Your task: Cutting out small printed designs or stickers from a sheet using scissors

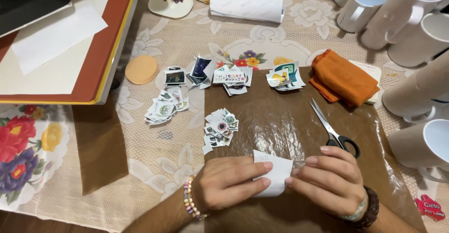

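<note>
My left hand (229, 181) and my right hand (327, 179) both pinch a small white paper piece (276, 170), its blank side up, over a brown glossy sheet (280, 116). The left fingers lie on its left edge, the right fingertips on its right edge. Black-handled scissors (333, 130) lie shut on the sheet just beyond my right hand. A small heap of cut picture stickers (220, 128) rests ahead of my left hand.
More sticker piles (166, 107) (232, 78) (285, 76) lie further back. An orange folded cloth (343, 78), white mugs (411, 22) at right, a paper roll (246, 6), an orange round sponge (141, 69), and a heat press plate (70, 50) at left.
</note>
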